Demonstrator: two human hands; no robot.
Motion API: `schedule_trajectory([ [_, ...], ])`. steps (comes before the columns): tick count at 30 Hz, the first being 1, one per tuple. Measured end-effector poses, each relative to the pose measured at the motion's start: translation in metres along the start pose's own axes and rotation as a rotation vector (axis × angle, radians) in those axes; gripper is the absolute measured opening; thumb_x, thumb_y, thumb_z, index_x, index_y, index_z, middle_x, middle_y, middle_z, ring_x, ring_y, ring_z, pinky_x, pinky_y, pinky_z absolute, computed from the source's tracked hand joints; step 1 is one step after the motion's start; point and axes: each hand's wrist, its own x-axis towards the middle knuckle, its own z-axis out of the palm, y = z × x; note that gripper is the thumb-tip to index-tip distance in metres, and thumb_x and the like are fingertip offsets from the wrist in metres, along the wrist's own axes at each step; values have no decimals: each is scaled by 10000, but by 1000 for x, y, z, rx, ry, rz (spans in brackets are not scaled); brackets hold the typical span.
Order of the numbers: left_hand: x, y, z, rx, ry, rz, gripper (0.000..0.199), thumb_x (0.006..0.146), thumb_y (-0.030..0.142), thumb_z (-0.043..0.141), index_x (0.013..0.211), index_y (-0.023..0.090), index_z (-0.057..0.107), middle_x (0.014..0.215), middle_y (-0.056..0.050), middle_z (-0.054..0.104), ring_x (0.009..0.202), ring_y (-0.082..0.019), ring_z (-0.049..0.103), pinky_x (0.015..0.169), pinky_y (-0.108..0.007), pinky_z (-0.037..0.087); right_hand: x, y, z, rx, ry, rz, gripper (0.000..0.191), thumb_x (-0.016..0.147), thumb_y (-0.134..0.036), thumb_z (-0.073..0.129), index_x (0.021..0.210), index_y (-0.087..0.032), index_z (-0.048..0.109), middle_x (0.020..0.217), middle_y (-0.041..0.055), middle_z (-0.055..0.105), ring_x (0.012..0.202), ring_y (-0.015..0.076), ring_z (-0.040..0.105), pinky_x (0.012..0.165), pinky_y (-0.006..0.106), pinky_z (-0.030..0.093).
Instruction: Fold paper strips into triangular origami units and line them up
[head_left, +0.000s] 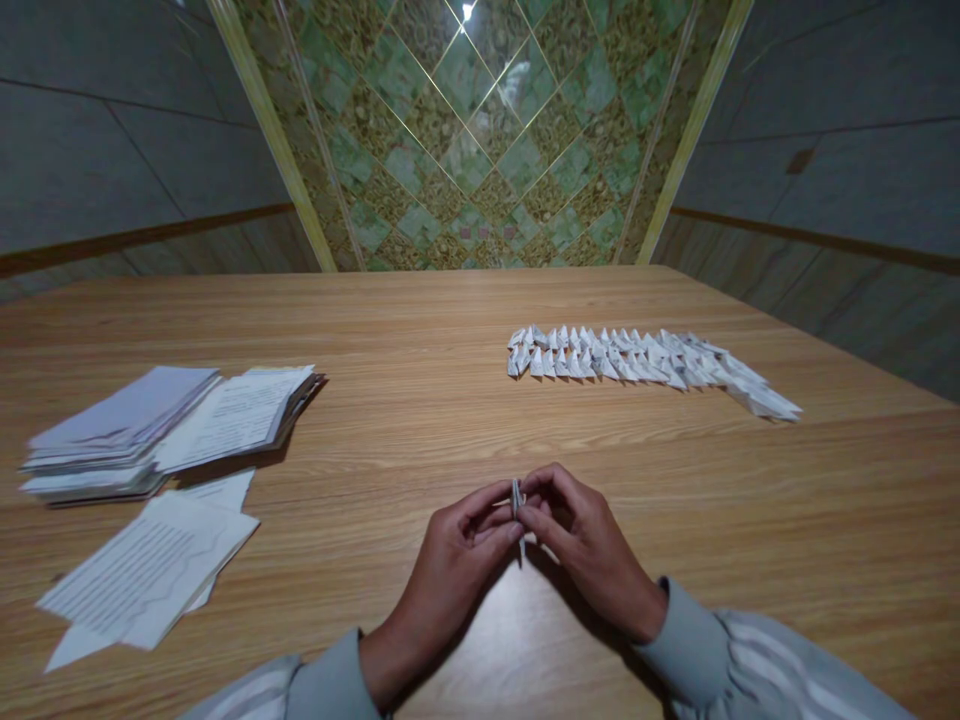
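A small piece of folded paper (517, 498) is pinched between my two hands, just above the near middle of the table. My left hand (466, 545) grips it from the left, thumb and fingers pressed together around it. From the right, my right hand (579, 525) holds the same paper between thumb and fingertips. The paper is seen nearly edge-on, and a narrow point of it sticks out below my thumbs. My fingers cover much of its shape.
Two rows of folded white paper pieces (630, 358) stand at the back right of the wooden table (405, 400). Stacks of paper (124, 415) and printed sheets (232, 420) lie at the left, with loose printed sheets (150, 570) nearer. A tiled wall (472, 150) rises behind.
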Motion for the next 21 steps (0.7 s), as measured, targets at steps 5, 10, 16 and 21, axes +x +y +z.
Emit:
schedule_trajectory([
  [5, 0, -1, 0, 16, 31, 18, 327, 795, 186, 757, 1122, 199, 749, 1111, -100, 764, 986, -237, 722, 890, -331, 562, -2, 0, 0, -68, 20, -58, 92, 923, -279, 611, 976, -206, 626, 824, -4, 650, 712, 142, 582, 654, 256, 447],
  [10, -2, -1, 0, 126, 53, 61, 341, 831, 208, 717, 1172, 183, 714, 1141, -108, 752, 1020, -241, 712, 888, -327, 568, -4, 0, 1, -289, 92, -229, 114, 930, -184, 553, 1036, -199, 593, 890, 30, 669, 790, 169, 622, 711, 275, 462],
  [16, -3, -6, 4, 250, 144, 140, 345, 843, 174, 649, 1188, 176, 655, 1244, -123, 697, 1102, -229, 675, 954, -329, 536, -5, 3, 7, -521, 95, -381, 286, 854, -62, 527, 1114, -173, 567, 973, 75, 665, 875, 215, 619, 763, 314, 474],
  [21, -3, -8, 6, 218, 207, 152, 165, 848, 210, 639, 1012, 191, 632, 1316, -133, 646, 995, -198, 698, 890, -318, 551, -5, 2, 8, -599, 69, -383, 235, 869, -36, 472, 1000, -190, 591, 845, 48, 641, 768, 204, 602, 678, 299, 449],
])
